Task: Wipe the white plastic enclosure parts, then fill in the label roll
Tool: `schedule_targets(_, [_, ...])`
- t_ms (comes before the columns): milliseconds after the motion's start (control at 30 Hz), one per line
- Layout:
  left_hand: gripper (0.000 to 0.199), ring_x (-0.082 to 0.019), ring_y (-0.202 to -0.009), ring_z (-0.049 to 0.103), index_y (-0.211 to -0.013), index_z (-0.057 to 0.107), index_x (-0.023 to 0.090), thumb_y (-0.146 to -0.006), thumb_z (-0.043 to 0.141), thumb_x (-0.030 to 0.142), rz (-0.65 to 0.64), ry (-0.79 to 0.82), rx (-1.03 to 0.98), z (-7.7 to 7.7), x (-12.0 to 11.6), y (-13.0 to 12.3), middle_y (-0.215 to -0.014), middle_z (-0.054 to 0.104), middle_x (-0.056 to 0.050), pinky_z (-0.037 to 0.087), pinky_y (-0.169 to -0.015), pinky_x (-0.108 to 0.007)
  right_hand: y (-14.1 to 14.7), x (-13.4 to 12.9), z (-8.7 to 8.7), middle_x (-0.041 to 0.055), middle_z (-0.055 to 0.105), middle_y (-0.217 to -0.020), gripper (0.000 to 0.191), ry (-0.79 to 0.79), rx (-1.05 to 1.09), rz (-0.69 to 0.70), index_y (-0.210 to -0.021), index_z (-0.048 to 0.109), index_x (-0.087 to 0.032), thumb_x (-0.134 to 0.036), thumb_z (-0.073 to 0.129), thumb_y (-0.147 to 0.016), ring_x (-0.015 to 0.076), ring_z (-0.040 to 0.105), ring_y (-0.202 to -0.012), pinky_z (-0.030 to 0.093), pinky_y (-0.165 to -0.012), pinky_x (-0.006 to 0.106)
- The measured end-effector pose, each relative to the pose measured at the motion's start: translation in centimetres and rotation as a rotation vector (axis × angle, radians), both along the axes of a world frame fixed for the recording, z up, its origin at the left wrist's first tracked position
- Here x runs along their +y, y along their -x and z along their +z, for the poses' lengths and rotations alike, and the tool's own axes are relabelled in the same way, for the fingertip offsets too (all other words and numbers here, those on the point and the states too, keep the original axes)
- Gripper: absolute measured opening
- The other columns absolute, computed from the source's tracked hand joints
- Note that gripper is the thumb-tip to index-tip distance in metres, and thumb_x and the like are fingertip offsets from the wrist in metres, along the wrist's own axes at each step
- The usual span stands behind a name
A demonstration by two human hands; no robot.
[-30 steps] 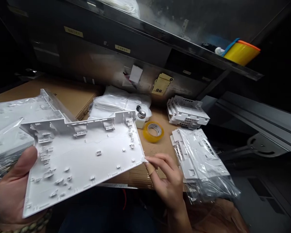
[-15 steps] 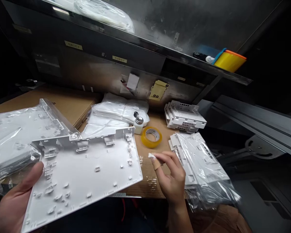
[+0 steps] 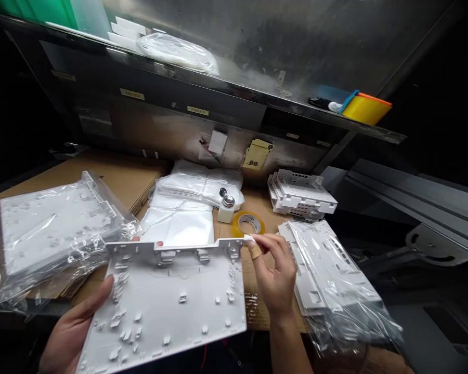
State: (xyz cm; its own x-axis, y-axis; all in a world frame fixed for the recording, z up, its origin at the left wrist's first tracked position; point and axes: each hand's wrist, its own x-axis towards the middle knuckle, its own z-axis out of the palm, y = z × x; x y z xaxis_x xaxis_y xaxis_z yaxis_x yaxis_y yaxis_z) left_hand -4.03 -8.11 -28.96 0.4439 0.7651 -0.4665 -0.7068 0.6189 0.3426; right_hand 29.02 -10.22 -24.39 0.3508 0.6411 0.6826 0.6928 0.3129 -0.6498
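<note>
A flat white plastic panel with many small clips is tilted toward me, gripped at its left side by my left hand; some of that hand's fingertips show over the top edge. My right hand has a tan bandage on the thumb. Between its thumb and forefinger it pinches a small white wad, which is at the panel's upper right corner. Just behind that corner lies a roll of yellow tape, and a white bottle with a metal top stands beside the roll.
Bagged white panels rest at the left on cardboard. Clear plastic bags are stacked at the middle back. White parts stand at the back right, with a bagged stack in front. A metal shelf runs above.
The panel and my left hand have moved right. The wad in my right hand has come to the panel's upper right corner. The camera view has shifted, showing more of the shelf.
</note>
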Motion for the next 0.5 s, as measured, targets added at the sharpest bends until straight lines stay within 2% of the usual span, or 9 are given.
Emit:
schedule_targets(133, [0.080,-0.038,-0.129,0.064,-0.168,0.018,0.029,-0.099,0.059,0.026,-0.116,0.023,0.020,3.1,-0.4,-2.1,-0.138,0.072,-0.009,0.048,-0.118,-0.054,-1.2,0.3,-0.6,0.0052,0.071,-0.096,0.014,0.077,-0.031,-0.047,-0.107,0.078,-0.020,-0.025,0.068,-0.099,0.0178,0.064,-0.083,0.055,-0.072,0.032])
schedule_targets(233, [0.089,-0.035,-0.119,0.071,-0.167,0.021,0.032,-0.094,0.068,0.014,-0.080,0.003,0.078,5.0,-0.7,-5.2,-0.130,0.076,-0.009,0.053,-0.114,-0.050,-0.1,0.4,0.5,0.0047,0.070,-0.096,0.013,0.007,-0.027,-0.056,-0.107,0.078,-0.022,-0.024,0.070,-0.097,0.0178,0.064,-0.083,0.055,-0.071,0.032])
schedule_targets(300, [0.094,-0.033,-0.114,0.074,-0.167,0.020,0.034,-0.092,0.071,0.010,-0.065,-0.048,0.124,5.8,-1.2,-7.6,-0.127,0.078,-0.009,0.055,-0.111,-0.049,2.0,0.3,1.9,0.0050,0.070,-0.098,0.015,-0.017,-0.031,0.037,-0.109,0.077,-0.022,-0.019,0.069,-0.097,0.0175,0.065,-0.086,0.056,-0.073,0.031])
schedule_targets(400, [0.096,-0.032,-0.112,0.076,-0.167,0.017,0.037,-0.093,0.074,0.016,-0.115,-0.078,0.141,6.5,-2.1,-10.5,-0.130,0.077,-0.010,0.057,-0.109,-0.048,5.5,0.3,3.9,0.0059,0.070,-0.100,0.019,-0.018,-0.047,0.217,-0.112,0.075,-0.022,-0.012,0.067,-0.097,0.0181,0.068,-0.091,0.059,-0.076,0.031])
schedule_targets(500, [0.094,-0.032,-0.115,0.075,-0.167,0.015,0.039,-0.095,0.074,0.022,-0.128,-0.074,0.158,6.9,-2.7,-12.0,-0.132,0.075,-0.010,0.057,-0.109,-0.046,6.9,0.7,4.6,0.0065,0.071,-0.101,0.019,-0.011,-0.087,0.265,-0.111,0.074,-0.021,-0.012,0.066,-0.097,0.0196,0.069,-0.094,0.060,-0.081,0.034])
